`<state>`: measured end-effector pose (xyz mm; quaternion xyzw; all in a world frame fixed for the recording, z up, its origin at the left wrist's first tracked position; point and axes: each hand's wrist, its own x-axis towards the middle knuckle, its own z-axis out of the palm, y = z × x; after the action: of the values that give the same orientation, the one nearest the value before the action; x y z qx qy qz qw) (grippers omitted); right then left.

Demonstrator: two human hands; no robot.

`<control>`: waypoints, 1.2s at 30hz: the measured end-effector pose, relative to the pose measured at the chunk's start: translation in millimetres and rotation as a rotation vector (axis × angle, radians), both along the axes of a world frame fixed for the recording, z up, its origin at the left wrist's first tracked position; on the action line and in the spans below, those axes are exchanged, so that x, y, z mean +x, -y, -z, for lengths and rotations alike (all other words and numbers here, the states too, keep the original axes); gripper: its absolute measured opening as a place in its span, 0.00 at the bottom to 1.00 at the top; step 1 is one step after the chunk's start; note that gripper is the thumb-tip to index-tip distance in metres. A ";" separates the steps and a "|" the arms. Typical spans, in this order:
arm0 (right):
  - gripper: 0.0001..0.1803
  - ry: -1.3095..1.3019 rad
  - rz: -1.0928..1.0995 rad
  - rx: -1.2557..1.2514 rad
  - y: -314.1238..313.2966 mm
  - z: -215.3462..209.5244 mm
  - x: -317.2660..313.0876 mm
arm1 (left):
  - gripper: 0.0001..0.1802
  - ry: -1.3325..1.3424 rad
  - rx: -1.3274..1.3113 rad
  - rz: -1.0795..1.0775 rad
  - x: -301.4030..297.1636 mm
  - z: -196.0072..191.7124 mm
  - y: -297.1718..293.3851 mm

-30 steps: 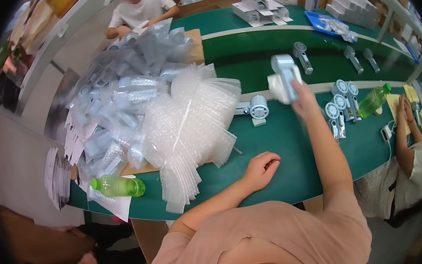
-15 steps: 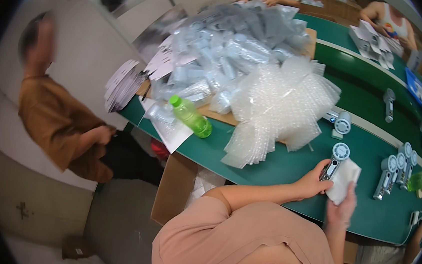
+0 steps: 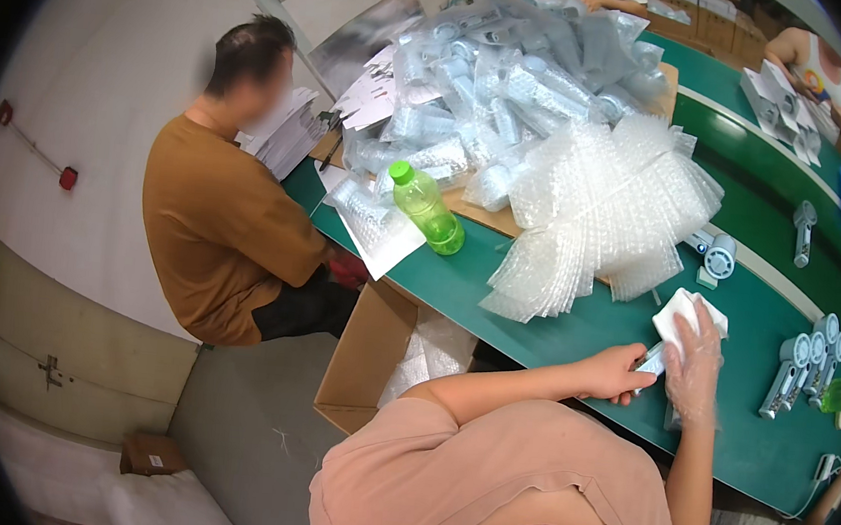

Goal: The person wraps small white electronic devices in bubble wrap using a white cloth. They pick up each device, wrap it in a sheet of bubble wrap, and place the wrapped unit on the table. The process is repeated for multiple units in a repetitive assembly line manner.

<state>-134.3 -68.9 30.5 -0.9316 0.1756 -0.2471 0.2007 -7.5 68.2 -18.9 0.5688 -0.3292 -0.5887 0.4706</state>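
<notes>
My left hand (image 3: 616,372) is closed around the handle of a small light-blue handheld fan (image 3: 651,362), held over the near edge of the green table. My right hand (image 3: 696,372), in a clear plastic glove, presses a folded white cloth (image 3: 678,313) over the fan's upper end, so the fan's head is hidden. Just beyond, another handheld fan (image 3: 719,257) lies near the stack of clear bubble-wrap bags (image 3: 605,209). To the right, several similar fans (image 3: 799,371) stand in a group.
A big pile of bubble-bagged fans (image 3: 506,90) covers the far left of the table. In front of it is a green bottle (image 3: 427,209). An open cardboard box (image 3: 363,348) sits below the table edge. A person in brown (image 3: 228,231) is at the left; single fans (image 3: 803,234) lie on the green belt.
My right hand has brought the cloth up onto the fan's head, which showed before and is now covered. The person in brown is lower and closer to the table. The view has shifted.
</notes>
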 end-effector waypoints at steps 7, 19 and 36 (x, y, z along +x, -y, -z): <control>0.21 0.472 0.098 1.450 37.1 32.7 -17.9 | 0.16 -0.018 -0.293 0.018 -1.8 -3.9 -16.9; 0.32 0.834 -0.203 1.689 -31.0 43.4 -14.2 | 0.30 -1.144 -0.047 0.221 5.1 10.9 -0.9; 0.39 0.372 0.234 1.600 -61.8 20.1 -30.7 | 0.08 0.234 -0.460 -0.344 67.6 -75.9 -128.9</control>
<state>-165.0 -7.0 10.4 -0.4269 0.3581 -0.2169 0.8015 60.1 197.2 57.0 0.5585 -0.4046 -0.3410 0.6388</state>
